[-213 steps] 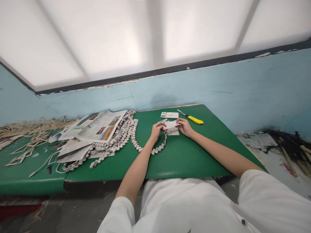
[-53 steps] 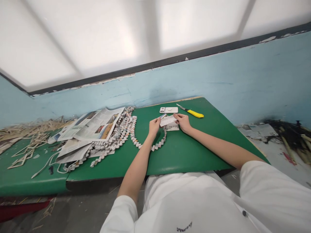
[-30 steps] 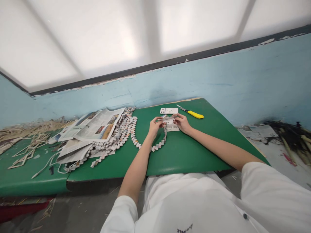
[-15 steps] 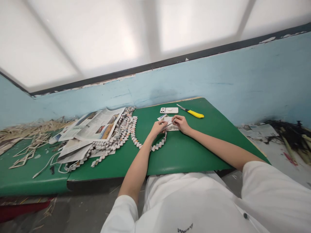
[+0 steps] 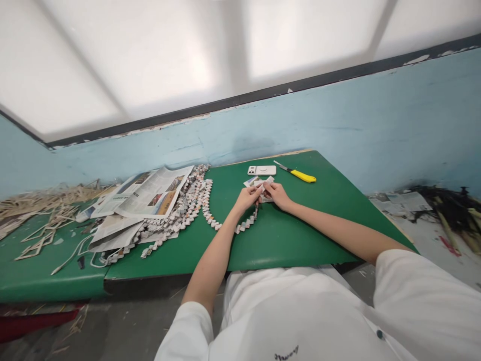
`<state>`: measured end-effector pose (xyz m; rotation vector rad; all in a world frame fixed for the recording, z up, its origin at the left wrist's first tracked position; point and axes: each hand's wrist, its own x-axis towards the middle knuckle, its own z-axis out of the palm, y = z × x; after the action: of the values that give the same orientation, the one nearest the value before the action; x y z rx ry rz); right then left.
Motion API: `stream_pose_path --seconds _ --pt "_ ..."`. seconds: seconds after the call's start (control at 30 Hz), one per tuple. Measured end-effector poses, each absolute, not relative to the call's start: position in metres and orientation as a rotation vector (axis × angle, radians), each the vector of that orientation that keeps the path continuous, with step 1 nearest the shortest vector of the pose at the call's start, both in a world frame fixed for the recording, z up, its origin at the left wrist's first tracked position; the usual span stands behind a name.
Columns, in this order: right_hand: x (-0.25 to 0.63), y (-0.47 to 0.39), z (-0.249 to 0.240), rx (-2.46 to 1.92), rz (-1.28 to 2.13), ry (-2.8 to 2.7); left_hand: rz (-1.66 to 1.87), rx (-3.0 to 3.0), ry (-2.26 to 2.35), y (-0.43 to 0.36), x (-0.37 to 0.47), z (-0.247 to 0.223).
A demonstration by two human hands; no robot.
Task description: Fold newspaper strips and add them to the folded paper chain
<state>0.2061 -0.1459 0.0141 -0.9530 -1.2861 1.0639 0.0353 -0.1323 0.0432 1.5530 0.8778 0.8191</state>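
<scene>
My left hand (image 5: 248, 197) and my right hand (image 5: 276, 195) meet over the table, both closed, fingertips pinching a small folded newspaper strip (image 5: 268, 181). From beneath my left hand a zigzag chain of folded paper (image 5: 240, 228) curves down and left across the green top; its end near my fingers is hidden. Cut newspaper pieces (image 5: 251, 182) lie just behind and under my hands. Beyond them rests a white phone (image 5: 262, 170), face down. A utility knife (image 5: 300, 175) with a yellow handle lies to its right, its blade pointing back left.
Newspaper sheets (image 5: 156, 193) cover a heap of folded paper chains (image 5: 188, 205) on the left. A white cable (image 5: 71, 258) and thin wooden strips (image 5: 48, 230) lie farther left. The green table (image 5: 330, 225) meets a blue wall (image 5: 338, 120) behind; debris lies beyond its right edge.
My right hand has moved slightly left, closer to my left hand. The thin paper strip between my fingers is now turned, with its end sticking up behind the fingertips.
</scene>
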Motion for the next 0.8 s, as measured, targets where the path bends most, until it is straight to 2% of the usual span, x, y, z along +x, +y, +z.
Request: stream_pose_path --seconds 0.6,0.8 --pt "0.208 -0.141 0.008 -0.917 1.049 -1.243 0.793 1.358 0.832 -0.126 0.042 0.034" --pt "0.213 -0.129 0.0 -0.886 1.048 -1.08 0.785 1.386 0.852 -0.119 0.039 0.031"
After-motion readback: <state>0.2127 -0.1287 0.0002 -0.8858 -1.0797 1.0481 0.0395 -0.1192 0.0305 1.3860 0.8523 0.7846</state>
